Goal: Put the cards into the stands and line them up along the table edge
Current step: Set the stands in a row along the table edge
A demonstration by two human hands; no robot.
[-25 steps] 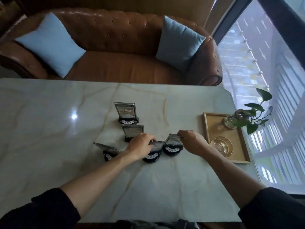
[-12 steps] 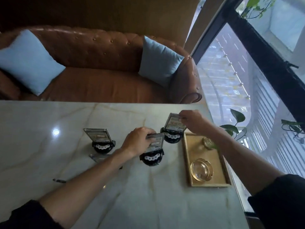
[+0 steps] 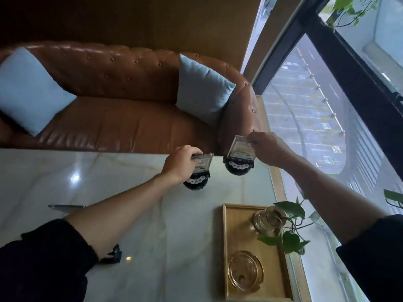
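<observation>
Two round black stands, each with a card in it, are near the far edge of the marble table [image 3: 130, 214]. My left hand [image 3: 181, 164] grips the top of the card [image 3: 204, 163] in the left stand [image 3: 195, 182]. My right hand [image 3: 266, 148] pinches the top corner of the card [image 3: 241, 147] in the right stand [image 3: 237, 166], close to the table's far right corner. Another card [image 3: 65, 206] shows edge-on left of my left forearm, and part of a black stand [image 3: 113, 256] peeks out under that arm.
A wooden tray [image 3: 231, 247] at the right holds a glass ashtray [image 3: 245, 271] and a glass vase with a green plant [image 3: 268, 219]. Beyond the table is a brown leather sofa [image 3: 109, 118] with two blue cushions. A window runs along the right.
Both hands have carried their stands with cards away from the table's middle toward the far edge, the right one near the corner. The view has swung right and forward.
</observation>
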